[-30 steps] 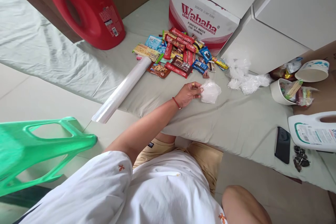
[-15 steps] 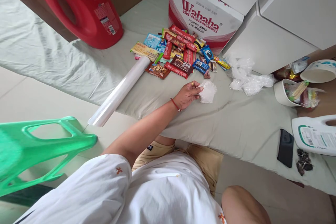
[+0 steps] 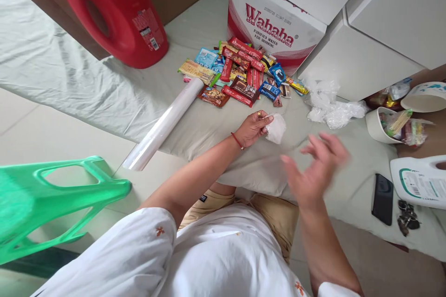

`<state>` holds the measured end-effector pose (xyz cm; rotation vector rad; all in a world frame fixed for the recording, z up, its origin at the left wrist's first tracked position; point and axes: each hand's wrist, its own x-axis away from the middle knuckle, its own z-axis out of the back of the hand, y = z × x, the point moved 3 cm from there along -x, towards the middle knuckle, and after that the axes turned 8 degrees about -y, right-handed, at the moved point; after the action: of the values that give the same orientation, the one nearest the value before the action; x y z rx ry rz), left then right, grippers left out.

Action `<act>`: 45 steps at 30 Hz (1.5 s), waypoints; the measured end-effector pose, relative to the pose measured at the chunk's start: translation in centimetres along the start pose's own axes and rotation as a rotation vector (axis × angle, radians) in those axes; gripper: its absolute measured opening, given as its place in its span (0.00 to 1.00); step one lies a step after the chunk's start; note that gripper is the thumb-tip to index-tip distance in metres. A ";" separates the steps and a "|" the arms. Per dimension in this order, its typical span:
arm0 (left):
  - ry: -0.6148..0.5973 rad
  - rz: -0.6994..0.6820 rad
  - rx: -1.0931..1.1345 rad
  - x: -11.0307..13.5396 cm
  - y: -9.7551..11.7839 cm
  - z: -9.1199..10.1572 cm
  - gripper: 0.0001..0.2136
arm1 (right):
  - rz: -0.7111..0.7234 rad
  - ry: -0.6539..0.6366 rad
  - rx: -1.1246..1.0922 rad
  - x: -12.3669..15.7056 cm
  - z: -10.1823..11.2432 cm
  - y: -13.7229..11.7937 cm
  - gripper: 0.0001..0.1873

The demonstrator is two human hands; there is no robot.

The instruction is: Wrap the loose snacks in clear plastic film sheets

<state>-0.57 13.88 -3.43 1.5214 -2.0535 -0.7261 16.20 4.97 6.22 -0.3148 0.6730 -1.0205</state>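
My left hand [image 3: 253,129], with a ring and a red wrist cord, pinches a small translucent plastic bag [image 3: 276,129] between thumb and fingers. My right hand [image 3: 315,167] is to the right of it in the air, fingers apart and blurred by motion, holding nothing. Beyond my left hand lies a heap of wrapped snack bars and biscuits [image 3: 240,88]. A pile of crumpled clear plastic bags [image 3: 334,106] rests on the cloth past my right hand.
A roll of clear film [image 3: 163,125] lies left of the snacks. Around the cloth stand a red jug [image 3: 118,23], a Wahaha carton [image 3: 272,28] and a white tub [image 3: 378,125]. A phone [image 3: 382,199] and keys [image 3: 407,218] lie at right. A green stool [image 3: 21,195] is at left.
My right hand has come into view from the lower right, moving near the bag. My left hand keeps its pinch on the plastic bag. The view has shifted slightly.
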 end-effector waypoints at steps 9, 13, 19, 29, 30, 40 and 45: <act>0.020 -0.022 0.031 -0.4 0.2 0.7 0.30 | -0.333 0.006 -0.637 -6.1 -4.1 7.8 0.11; 0.029 -0.053 0.083 -0.6 0.3 0.6 0.30 | -0.315 0.353 -0.677 -8.9 -0.1 10.9 0.13; 0.017 -0.110 0.070 -0.3 0.4 0.4 0.28 | -0.324 0.386 -0.406 -12.4 1.7 14.4 0.21; -0.061 0.001 0.119 -0.5 -0.4 0.5 0.22 | -0.358 -0.108 -0.777 -6.3 -9.7 9.7 0.21; -0.063 0.008 0.133 -0.4 -0.4 0.6 0.20 | -0.378 -0.083 -0.806 -6.2 -9.9 9.9 0.22; -0.034 -0.007 -0.111 0.0 0.0 0.4 0.24 | -0.352 0.066 -0.792 -5.7 -8.8 10.8 0.16; -0.030 -0.030 -0.204 -0.2 -0.1 0.5 0.18 | -0.410 0.069 -0.800 -5.7 -8.3 11.1 0.17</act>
<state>-0.79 14.15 -3.85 1.4361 -1.9157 -0.9449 16.33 15.96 -3.92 -1.1544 1.0950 -1.1116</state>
